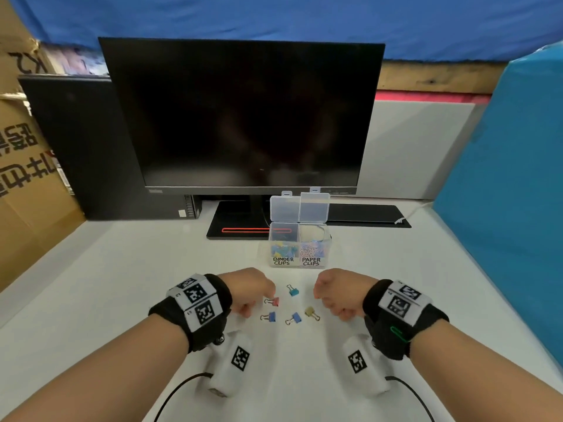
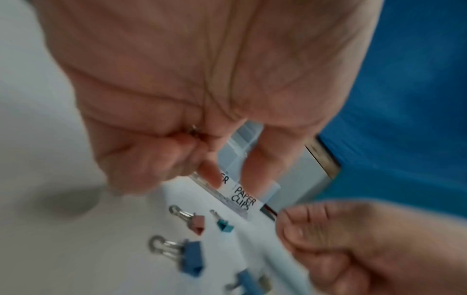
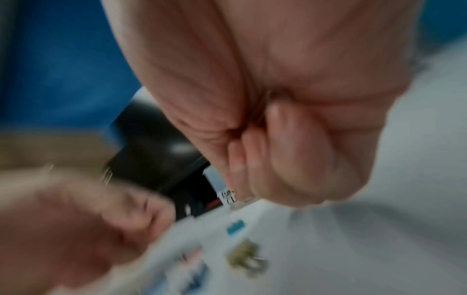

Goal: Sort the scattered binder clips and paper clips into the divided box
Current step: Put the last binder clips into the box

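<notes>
While five binder clips (image 1: 290, 306) lie scattered between two curled fists, the pink clip (image 1: 274, 301) is found just beside the left hand (image 1: 249, 289), handles toward it; the right hand (image 1: 336, 292) is nearer the yellow (neither hand's contents can be told); the divided box (image 1: 298, 248) stands open just beyond.

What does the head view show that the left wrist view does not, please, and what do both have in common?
Only the head view shows the monitor, the box's BINDER CLIPS label, the yellow binder clip and both wristbands. Only the left wrist view shows a small metal piece tucked in the left hand, whose fingers are curled. Both show the divided box, its PAPER CLIPS label, the pink binder clip, the teal binder clip and the right hand.
</notes>
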Demonstrator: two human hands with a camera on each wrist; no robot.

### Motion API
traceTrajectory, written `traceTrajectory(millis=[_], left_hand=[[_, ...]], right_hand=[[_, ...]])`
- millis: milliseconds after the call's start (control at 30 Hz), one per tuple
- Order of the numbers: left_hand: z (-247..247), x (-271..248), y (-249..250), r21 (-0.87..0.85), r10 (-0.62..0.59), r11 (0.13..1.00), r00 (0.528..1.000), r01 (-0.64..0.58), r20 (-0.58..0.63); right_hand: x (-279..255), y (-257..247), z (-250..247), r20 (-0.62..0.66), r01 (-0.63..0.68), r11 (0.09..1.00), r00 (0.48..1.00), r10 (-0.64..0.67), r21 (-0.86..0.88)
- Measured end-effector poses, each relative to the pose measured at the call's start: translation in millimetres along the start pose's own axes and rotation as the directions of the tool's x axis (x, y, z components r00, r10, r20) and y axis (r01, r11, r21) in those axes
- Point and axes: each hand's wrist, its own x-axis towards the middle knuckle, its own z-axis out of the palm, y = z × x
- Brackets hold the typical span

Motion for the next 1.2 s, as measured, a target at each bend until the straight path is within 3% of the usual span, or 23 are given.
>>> traceTrajectory(millis=[33,67,100,200,333,433,500,533,567,600,667,767,867,933,967,1000,1067,1133,1200], left_hand=[[1.6,-1.3,-0.2,0.203,0.019,0.979,1.0,-0.017,-0.008],[4.5,-3.2,0.1,0.411,0.066,0.91,0.997,-0.048,-0.03],[8.0,-4.6,0.5,0.549,0.117,0.833,0.992,-0.07,-0.052],[18.2,0.3,-2.9,0.669,0.228,0.731,0.972,-0.136,-0.052],[23.1,5.7,-6.8,0.66,0.237,0.731,0.971,-0.172,-0.009],[21.1,1.8,-3.8,0.59,0.163,0.798,0.986,-0.123,-0.016],[13.3,2.2,-2.5,0.348,0.086,0.934,0.996,-0.077,-0.011],[7.9,3.9,-2.8,0.104,0.048,0.993,0.999,-0.05,0.022],[2.8,5.1,-3.8,-0.153,0.006,0.988,0.998,0.003,0.061],[-1.8,5.1,-5.6,-0.373,-0.049,0.924,0.994,0.084,0.102],[-11.1,6.9,-10.0,-0.57,-0.1,0.802,0.981,0.18,0.169],[-16.3,11.5,-11.5,-0.589,-0.058,0.79,0.978,0.169,0.203],[-14.0,18.6,-7.3,-0.523,-0.072,0.839,0.983,0.152,0.17],[-10.0,23.4,-2.0,-0.311,-0.061,0.947,0.995,0.084,0.083],[-6.7,24.2,1.4,-0.116,-0.03,0.993,0.999,0.032,0.019],[-3.4,23.4,4.6,0.11,0.027,0.994,0.998,-0.021,-0.052],[1.6,21.1,8.1,0.443,0.177,0.891,0.976,-0.103,-0.129],[6.5,24.2,7.3,0.559,0.245,0.817,0.962,-0.14,-0.117],[9.8,25.1,7.3,0.587,0.273,0.79,0.959,-0.176,-0.079]], right_hand=[[0.3,-3.2,2.3,-0.044,0.037,0.956,0.998,-0.052,-0.29],[0.1,-6.3,5.4,-0.056,0.07,0.853,0.992,-0.115,-0.517],[-0.5,-8.9,8.3,-0.049,0.072,0.77,0.99,-0.134,-0.634],[3.0,-9.5,16.0,0.004,0.056,0.68,0.997,-0.078,-0.731],[4.8,-11.8,25.3,-0.004,0.037,0.65,0.998,-0.063,-0.759],[3.6,-14.9,25.2,-0.013,0.032,0.686,0.998,-0.06,-0.727],[6.9,-12.7,17.3,-0.029,0.022,0.843,0.999,-0.045,-0.537],[7.8,-11.3,11.1,-0.012,0.012,0.95,1.0,-0.017,-0.312],[9.1,-8.3,5.0,0.026,-0.024,0.999,0.999,0.025,-0.037],[9.3,-4.4,0.1,0.071,-0.073,0.968,0.996,0.058,0.239],[8.6,4.2,-8.0,0.126,-0.105,0.801,0.991,0.037,0.589],[9.4,12.9,-8.5,0.161,-0.068,0.645,0.983,-0.087,0.761],[13.8,16.1,-6.3,0.14,-0.042,0.632,0.985,-0.105,0.774],[15.2,13.0,-3.5,0.121,-0.042,0.698,0.991,-0.065,0.715],[14.8,8.9,-1.5,0.113,-0.04,0.768,0.993,-0.042,0.639],[13.4,3.5,1.4,0.096,-0.026,0.861,0.995,-0.027,0.509],[11.4,-5.7,9.2,0.017,0.043,0.998,0.999,-0.044,0.034],[11.7,-8.4,17.7,-0.022,0.138,0.891,0.986,-0.164,-0.432],[8.9,-10.8,25.7,0.009,0.176,0.785,0.977,-0.213,-0.594]])
